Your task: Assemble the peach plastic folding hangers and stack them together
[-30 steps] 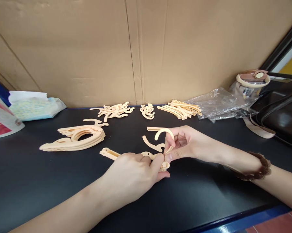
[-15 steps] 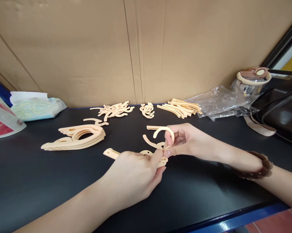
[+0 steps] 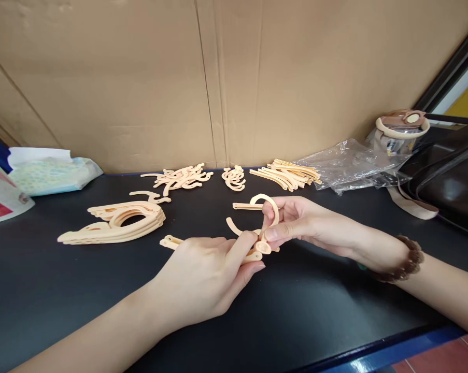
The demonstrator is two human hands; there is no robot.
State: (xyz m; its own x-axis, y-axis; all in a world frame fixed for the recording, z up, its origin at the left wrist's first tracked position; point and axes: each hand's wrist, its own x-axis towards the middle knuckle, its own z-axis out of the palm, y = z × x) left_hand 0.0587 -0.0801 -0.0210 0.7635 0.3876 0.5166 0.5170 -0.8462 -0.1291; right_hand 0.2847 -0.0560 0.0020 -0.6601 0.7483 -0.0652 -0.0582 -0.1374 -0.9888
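Observation:
My left hand [image 3: 210, 272] is closed around a cream plastic hanger arm [image 3: 170, 242], whose holed end sticks out to the left. Between the fingers and thumb of my right hand [image 3: 309, 224] is a curved hanger hook [image 3: 276, 208] with a round ring at its base. That ring sits right by the arm's right end; whether the two are joined I cannot tell. Just beyond my hands lie a curved piece [image 3: 232, 226], partly hidden, and a straight bar [image 3: 244, 206].
Stacked folding hangers [image 3: 136, 228] lie at left, a loose curved piece [image 3: 150, 197] behind them. Along the cardboard are piles of branched pieces [image 3: 183, 177], small hooks [image 3: 234, 178] and bars [image 3: 288, 173]. Plastic bags [image 3: 346, 163], a bottle [image 3: 400, 134] and tissues [image 3: 55, 173] flank them.
My right hand has turned the hook, so its ring now shows in front of the fingertips at the arm's end. The view has shifted slightly; my left hand keeps its grip.

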